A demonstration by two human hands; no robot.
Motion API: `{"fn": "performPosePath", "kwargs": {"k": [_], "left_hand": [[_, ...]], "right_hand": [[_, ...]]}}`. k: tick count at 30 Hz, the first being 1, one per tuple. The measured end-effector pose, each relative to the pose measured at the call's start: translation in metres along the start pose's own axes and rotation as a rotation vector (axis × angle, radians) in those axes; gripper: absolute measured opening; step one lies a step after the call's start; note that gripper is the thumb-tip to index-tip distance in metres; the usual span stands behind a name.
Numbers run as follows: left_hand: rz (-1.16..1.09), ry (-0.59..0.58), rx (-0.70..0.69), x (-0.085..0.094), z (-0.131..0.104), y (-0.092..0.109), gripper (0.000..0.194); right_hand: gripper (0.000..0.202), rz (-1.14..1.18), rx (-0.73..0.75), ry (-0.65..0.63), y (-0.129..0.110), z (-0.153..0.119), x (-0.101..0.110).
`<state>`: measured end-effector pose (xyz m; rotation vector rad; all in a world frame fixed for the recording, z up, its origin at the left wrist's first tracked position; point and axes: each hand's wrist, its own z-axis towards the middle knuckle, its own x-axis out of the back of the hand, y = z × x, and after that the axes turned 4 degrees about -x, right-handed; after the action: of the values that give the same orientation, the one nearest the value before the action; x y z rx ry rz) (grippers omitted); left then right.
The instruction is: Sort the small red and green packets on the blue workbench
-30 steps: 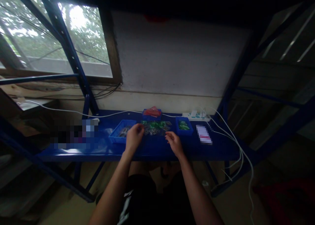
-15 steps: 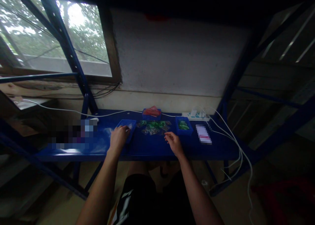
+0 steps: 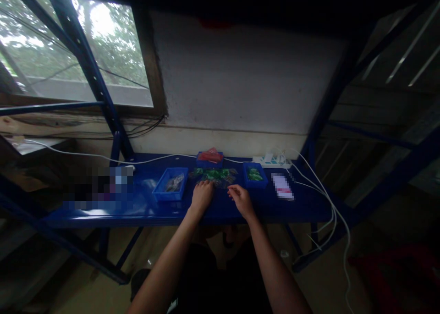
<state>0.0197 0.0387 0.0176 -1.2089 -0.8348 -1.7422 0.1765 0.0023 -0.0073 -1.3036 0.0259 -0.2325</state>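
Observation:
My left hand (image 3: 202,195) lies palm down at the near edge of a spread of small clear plastic packets (image 3: 223,180), its fingers extended over them. Green pieces (image 3: 215,172) show among the packets' far side. My right hand (image 3: 241,199) hovers just right of the spread, fingers loosely bent and apart, with nothing visible in them. Left of my left hand stands a blue tray (image 3: 167,196) holding clear packets (image 3: 175,183). To the right of the spread is a blue bin (image 3: 258,184) with green packets (image 3: 254,174) inside.
Behind the spread, a blue bin (image 3: 209,164) holds red plastic bags (image 3: 210,155). A power strip (image 3: 271,162) with white cables (image 3: 318,185) sits at the back right. A blurred phone-like object (image 3: 283,186) lies on the blue table (image 3: 220,212). Blue rack posts (image 3: 98,87) flank the table.
My left hand has moved right, out of the left blue tray and over to the packets in the middle. The right hand has stayed nearly in place.

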Motion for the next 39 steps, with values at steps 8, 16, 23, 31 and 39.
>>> {"fn": "performPosePath", "kwargs": {"k": [8,16,23,31,39], "left_hand": [[-0.551,0.232,0.06,-0.008,-0.009,0.004,0.021],[-1.34,0.205,0.142,-0.015,-0.013,0.008,0.027],[-1.358,0.184,0.146,-0.012,-0.016,0.008,0.03],[-1.276,0.108,0.12,-0.01,-0.017,0.013,0.027],[-1.252,0.099,0.111,-0.007,-0.019,0.014,0.031]], "right_hand": [[0.02,-0.076,0.063,0.039,0.006,0.003,0.0],[0.034,-0.023,0.01,-0.019,0.013,0.009,-0.003],[0.021,-0.07,0.025,-0.101,0.01,0.007,-0.002],[0.018,-0.078,0.033,-0.055,0.007,0.004,-0.001],[0.017,-0.072,0.049,-0.084,0.005,0.003,-0.001]]}}
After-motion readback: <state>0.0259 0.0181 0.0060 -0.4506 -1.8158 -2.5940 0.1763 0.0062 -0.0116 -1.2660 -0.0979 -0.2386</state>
